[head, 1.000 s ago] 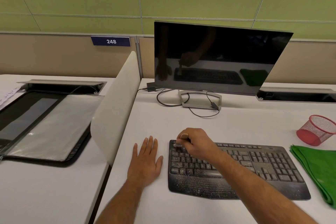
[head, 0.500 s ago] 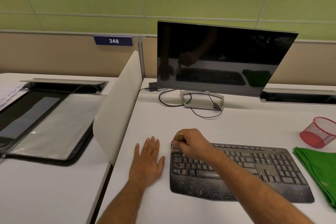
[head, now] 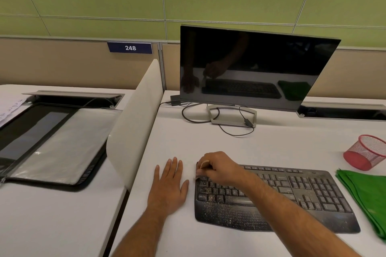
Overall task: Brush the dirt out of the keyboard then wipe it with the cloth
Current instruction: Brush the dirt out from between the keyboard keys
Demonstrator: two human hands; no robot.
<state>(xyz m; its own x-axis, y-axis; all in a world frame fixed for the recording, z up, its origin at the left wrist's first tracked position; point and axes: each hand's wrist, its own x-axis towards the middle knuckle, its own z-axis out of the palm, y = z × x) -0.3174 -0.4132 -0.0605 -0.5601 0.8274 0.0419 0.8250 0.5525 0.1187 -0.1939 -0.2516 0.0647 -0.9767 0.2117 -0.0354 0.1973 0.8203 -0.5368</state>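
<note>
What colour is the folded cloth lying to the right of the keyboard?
The folded cloth is bright green, seen in the head view, right of the dusty black keyboard.

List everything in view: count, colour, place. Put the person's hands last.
keyboard: 1, black, speckled with dirt, near centre of desk
brush: 1, tan handle, in right hand at the keyboard's left end
cloth: 1, green, right of keyboard
mesh cup: 1, red, on its side, behind cloth
monitor: 1, black, off, at desk's back
cables: black, around monitor stand
divider: 1, white, between desks
zip case: 1, black and clear, left desk
sign 248: 1, blue, partition
left hand: flat on desk, left of keyboard
right hand: grips brush
</note>
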